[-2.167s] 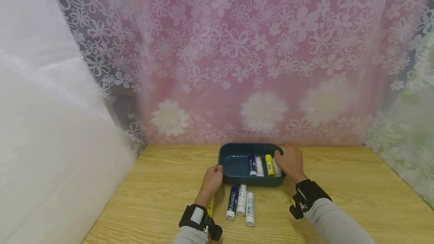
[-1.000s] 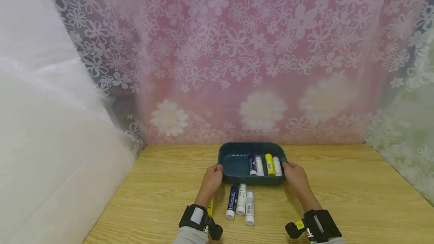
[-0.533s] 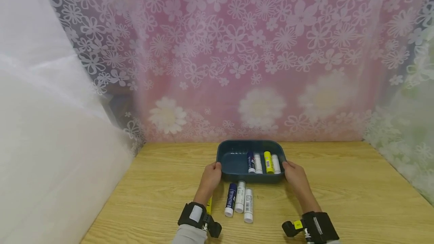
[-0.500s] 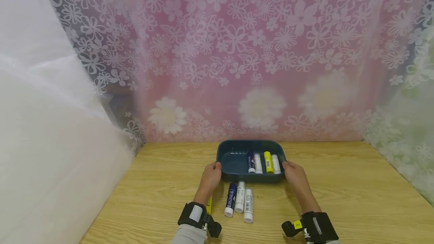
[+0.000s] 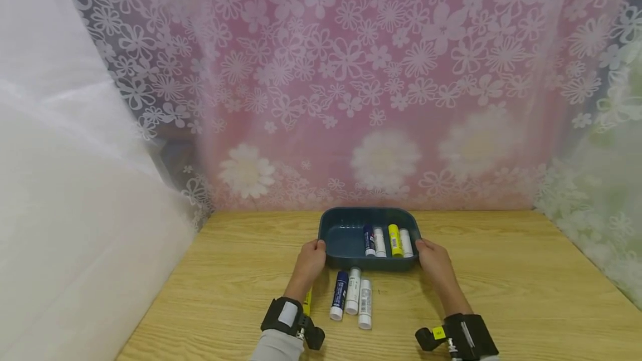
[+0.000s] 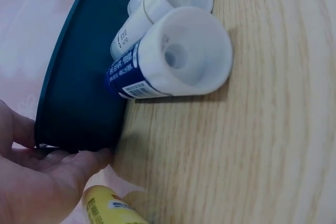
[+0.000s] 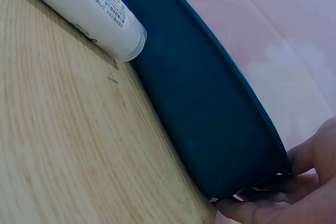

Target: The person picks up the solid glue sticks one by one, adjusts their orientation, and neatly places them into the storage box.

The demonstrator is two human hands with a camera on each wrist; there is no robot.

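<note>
A dark teal tray (image 5: 346, 264) sits near the back of the table, with my hands at its two ends. My left hand (image 5: 310, 263) grips the left end, thumb at the rim and fingers underneath, as the left wrist view shows. At the right end my right hand (image 5: 435, 262) holds on in the same way. Inside the tray lie a navy glue stick (image 5: 369, 241), a white one (image 5: 379, 242), a yellow one (image 5: 395, 240) and another white one (image 5: 405, 243). Three more lie before it: one navy glue stick (image 5: 339, 296) and two white glue sticks (image 5: 365, 304).
A yellow glue stick (image 6: 111, 206) lies on the wood-grain table (image 5: 511, 288) beside my left wrist, which partly hides it in the head view. A pink floral curtain (image 5: 301, 127) hangs right behind the table's back edge. White sheeting (image 5: 90, 227) stands on the left.
My right hand has let go of the white glue stick at the tray's right side and moved down to grip the tray's right end. My left hand keeps its hold.
</note>
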